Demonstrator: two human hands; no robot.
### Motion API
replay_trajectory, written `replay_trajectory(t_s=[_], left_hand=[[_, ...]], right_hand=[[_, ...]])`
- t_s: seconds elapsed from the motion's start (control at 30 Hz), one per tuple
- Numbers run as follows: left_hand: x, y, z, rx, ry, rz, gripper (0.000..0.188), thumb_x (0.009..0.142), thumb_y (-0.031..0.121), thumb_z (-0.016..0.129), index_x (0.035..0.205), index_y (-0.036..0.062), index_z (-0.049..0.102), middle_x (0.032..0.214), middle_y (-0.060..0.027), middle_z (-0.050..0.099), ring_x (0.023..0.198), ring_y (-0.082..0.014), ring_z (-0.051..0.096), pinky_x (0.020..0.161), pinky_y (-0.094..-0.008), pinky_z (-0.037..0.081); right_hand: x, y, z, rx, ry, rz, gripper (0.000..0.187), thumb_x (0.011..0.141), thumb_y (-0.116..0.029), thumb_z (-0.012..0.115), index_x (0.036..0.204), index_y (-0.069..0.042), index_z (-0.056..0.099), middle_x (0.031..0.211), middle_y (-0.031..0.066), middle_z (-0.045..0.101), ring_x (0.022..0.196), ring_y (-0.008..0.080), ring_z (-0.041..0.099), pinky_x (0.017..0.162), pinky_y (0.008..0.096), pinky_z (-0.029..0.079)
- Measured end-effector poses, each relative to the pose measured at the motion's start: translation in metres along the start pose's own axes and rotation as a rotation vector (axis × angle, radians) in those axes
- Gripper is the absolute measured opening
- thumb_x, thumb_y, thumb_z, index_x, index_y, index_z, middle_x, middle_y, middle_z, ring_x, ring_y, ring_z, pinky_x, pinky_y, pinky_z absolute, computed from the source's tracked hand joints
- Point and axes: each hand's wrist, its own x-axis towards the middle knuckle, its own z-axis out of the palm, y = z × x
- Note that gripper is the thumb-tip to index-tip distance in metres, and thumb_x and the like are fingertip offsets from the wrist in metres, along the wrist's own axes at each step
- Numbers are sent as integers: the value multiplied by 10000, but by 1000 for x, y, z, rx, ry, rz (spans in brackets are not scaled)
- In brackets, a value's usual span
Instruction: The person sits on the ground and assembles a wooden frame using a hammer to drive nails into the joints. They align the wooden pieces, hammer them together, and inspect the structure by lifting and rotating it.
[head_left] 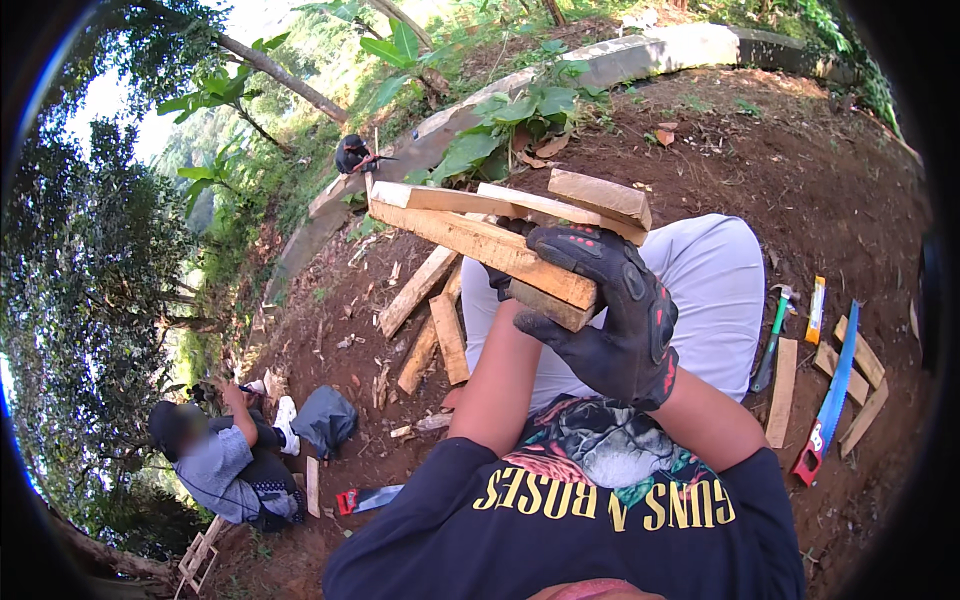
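Shirt (640, 505): dark cloth, pale lettering, multicoloured print; lower part cut off by the picture edge.
Trousers (705, 300): light grey, smooth, creased; partly covered by arms and wood.
Right hand (625, 310): black glove, red marks; grasping the beam's near end, fingers over the top, thumb below.
Left hand (498, 281): dark-gloved, mostly hidden behind the beam; cannot tell how its fingers close.
Beam (480, 245): rough-sawn, squared wood, held above the lap; long axis from far left to near right, near end face toward the wearer.
Underblock (553, 304): short, squared wood beneath the beam's near end; partly behind the thumb.
Upper wood: strip (440, 198) above the beam, slat (545, 203) and block (600, 195) further right; all flat-faced, joints hidden, fixing cannot be told.
Right-hand ground: saw (836, 385), long tapered blade, red handle nearest; hammer (774, 335), green handle, metal head; yellow packet (816, 310); straight offcuts (782, 393), some beneath the saw.
Left-hand ground: second saw (368, 499), red handle, blade end hidden by the shirt; dark bag (325, 420), crumpled; rough timber (420, 290), lying at angles.
Co-worker (215, 475): seated, grey top; item in hand hard to make out.
Far person (354, 156): small, dark clothing; details unclear.
Wall (650, 58): low, curved, pale; partly covered by leaves (475, 150).
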Motion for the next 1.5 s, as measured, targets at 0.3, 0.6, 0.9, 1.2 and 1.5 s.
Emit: replay_trajectory(t_s=[0.3,0.6,0.9,1.2,1.5], left_hand=[[4,-11,0,-87,167,139,1120,858,960,521,1558,92,421,1387,-115,567,1226,-308,602,1048,-486,508],[5,-12,9,-133,441,292,1180,831,989,534,1572,80,410,1410,-123,562,1271,-322,590,1086,-495,494],[-2,-3,17,-213,522,235,831,926,910,510,1387,221,553,862,11,535,808,-229,564,745,-426,526],[-32,7,84,-59,496,263,878,1015,775,541,1626,157,419,1578,-60,525,1461,-282,484,1252,-480,357],[-53,8,92,-93,339,242,606,1120,521,535,1579,130,467,1552,-62,546,1442,-262,504,1240,-477,372]], right_hand=[[3,2,-6,-5,-8,-13,700,761,-225,985,1359,-66,658,1310,143,755,1202,342,738,1026,449,592],[9,12,-29,-135,-2,120,685,753,-140,962,1371,-78,672,1332,130,737,1213,328,718,1063,440,562],[15,14,-44,-222,66,180,663,778,-35,885,1398,-53,650,1366,128,714,1248,291,700,1090,422,549],[28,21,-67,13,194,420,657,842,11,764,1477,10,594,1403,135,665,1295,232,633,1146,389,483],[17,51,-86,-129,165,305,556,923,-10,707,1461,49,579,1370,148,672,1276,248,648,1112,392,507]])
